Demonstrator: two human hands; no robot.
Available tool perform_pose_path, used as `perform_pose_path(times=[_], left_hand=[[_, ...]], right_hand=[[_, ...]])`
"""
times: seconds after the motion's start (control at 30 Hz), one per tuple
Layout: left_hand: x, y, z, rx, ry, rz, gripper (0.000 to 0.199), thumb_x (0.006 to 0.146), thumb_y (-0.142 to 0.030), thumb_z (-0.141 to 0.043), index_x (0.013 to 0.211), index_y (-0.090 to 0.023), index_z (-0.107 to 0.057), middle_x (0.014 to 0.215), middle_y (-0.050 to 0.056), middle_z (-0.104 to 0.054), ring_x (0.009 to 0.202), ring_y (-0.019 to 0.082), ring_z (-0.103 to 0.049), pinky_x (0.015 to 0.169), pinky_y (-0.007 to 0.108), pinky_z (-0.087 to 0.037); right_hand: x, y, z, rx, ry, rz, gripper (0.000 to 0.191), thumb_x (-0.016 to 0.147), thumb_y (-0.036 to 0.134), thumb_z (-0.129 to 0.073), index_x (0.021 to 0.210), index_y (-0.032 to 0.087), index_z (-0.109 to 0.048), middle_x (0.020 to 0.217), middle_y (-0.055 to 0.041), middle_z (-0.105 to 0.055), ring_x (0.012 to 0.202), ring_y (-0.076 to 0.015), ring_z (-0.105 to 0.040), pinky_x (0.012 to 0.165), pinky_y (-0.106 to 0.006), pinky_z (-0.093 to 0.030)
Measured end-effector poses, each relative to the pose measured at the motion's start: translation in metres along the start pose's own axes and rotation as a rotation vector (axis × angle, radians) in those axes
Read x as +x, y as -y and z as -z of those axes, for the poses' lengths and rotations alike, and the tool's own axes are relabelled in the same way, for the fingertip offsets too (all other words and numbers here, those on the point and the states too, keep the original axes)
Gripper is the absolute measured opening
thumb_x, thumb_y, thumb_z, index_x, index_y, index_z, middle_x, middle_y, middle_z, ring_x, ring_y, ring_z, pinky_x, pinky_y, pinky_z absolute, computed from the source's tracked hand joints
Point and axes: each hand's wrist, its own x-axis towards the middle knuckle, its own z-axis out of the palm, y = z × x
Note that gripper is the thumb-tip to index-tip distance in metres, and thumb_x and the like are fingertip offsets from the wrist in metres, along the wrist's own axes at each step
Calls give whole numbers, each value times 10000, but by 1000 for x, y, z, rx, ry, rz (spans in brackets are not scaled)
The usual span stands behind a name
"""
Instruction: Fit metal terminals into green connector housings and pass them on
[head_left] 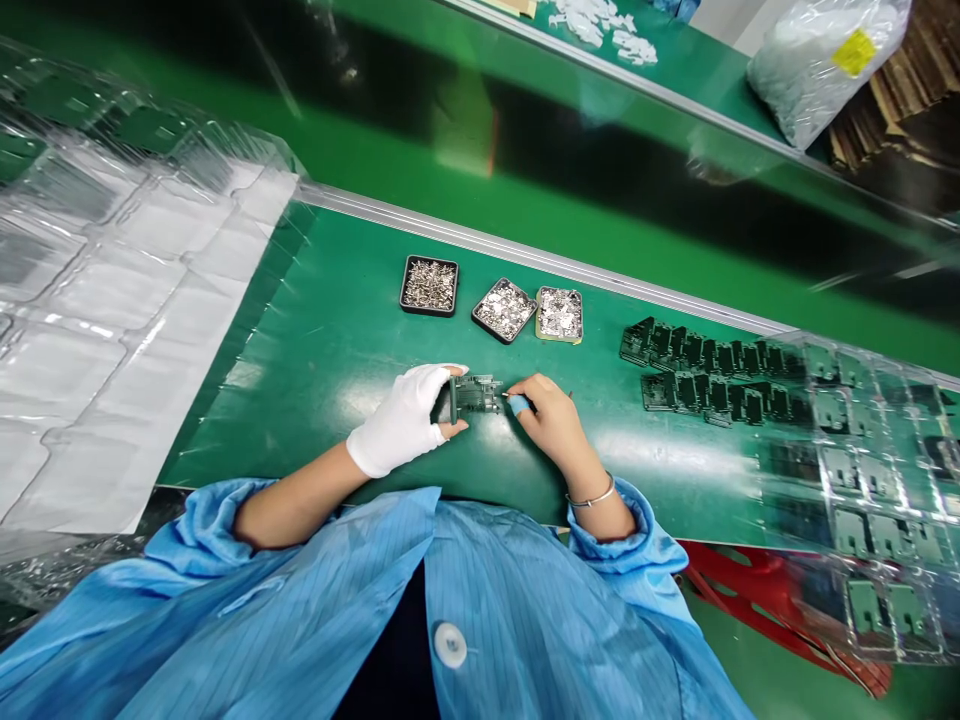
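A dark green part [477,394] was held above the green table [360,350] by the gloved left hand [401,420].

It was gripped between thumb and fingers, parted to its width; the bare right hand [551,420] was placed just beside it, fingertips pinched together, though whether a small piece was held there could not be told clearly.

Glossy green tabletop [360,340]; cloth glove [394,425]; shiny metal bracelet [591,499].
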Motion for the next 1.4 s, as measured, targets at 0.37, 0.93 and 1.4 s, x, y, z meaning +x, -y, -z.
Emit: perform_pose_path(times=[0.37,0.93,1.4], left_hand=[[1,-3,1,22,136,121,546,760,-333,-718,1224,-145,-502,1197,146,-646,1124,335,-625,957,478,-508],[-1,-3,-1,61,88,31,536,764,-321,-701,1235,-156,-505,1206,147,-652,1128,343,-628,966,496,-508],[2,-6,2,48,98,53,492,762,-308,-715,1189,-157,-521,1144,136,-662,1080,335,-643,938,487,-523]], right_hand=[[3,17,-6,-164,215,-45,318,816,53,-466,1025,223,-635,1004,-66,-643,972,-221,-581,778,-299,-477],[1,12,-4,-127,205,-83,288,826,75,-475,1019,230,-621,1002,-46,-653,991,-206,-605,753,-276,-461],[6,28,-3,-218,253,-150,306,824,73,-478,1025,230,-647,976,-62,-662,882,-211,-615,683,-284,-468]])
